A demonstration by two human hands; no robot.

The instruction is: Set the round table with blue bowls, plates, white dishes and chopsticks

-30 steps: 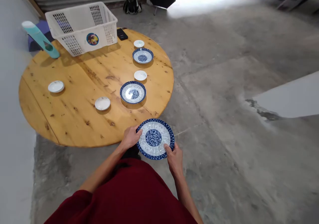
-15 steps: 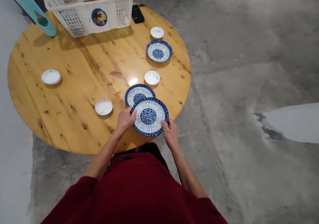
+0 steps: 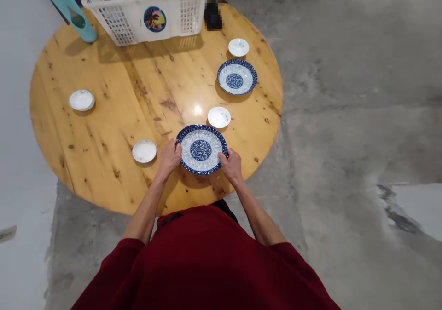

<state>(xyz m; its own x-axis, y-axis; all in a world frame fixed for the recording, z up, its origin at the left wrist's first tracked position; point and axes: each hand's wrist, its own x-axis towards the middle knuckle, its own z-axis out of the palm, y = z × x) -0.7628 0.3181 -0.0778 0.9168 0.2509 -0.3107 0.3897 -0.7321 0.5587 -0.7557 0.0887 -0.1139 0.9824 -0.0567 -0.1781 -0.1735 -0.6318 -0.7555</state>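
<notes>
A blue-and-white patterned plate (image 3: 200, 150) is held between my two hands near the front edge of the table. My left hand (image 3: 170, 156) grips its left rim, thumb on top. My right hand (image 3: 230, 165) pinches the right rim the same way. The second plate beneath it is hidden from view. Just beyond lies a small white dish (image 3: 219, 117). Another small white dish (image 3: 144, 152) is to the left of my left hand. Farther back on the right sits another blue-rimmed plate (image 3: 237, 77), with a small white dish (image 3: 238, 48) behind it.
The round wooden table (image 3: 113, 84) carries a white plastic basket (image 3: 155, 22) at the back, with a turquoise upright object (image 3: 78, 20) left of it. A blurred black item (image 3: 213, 15) lies right of the basket. Small white dishes (image 3: 82, 100) sit at far left.
Both hands have brought the held plate forward and over the other plate, which now no longer shows. The camera view has shifted slightly, so the table appears farther right.
</notes>
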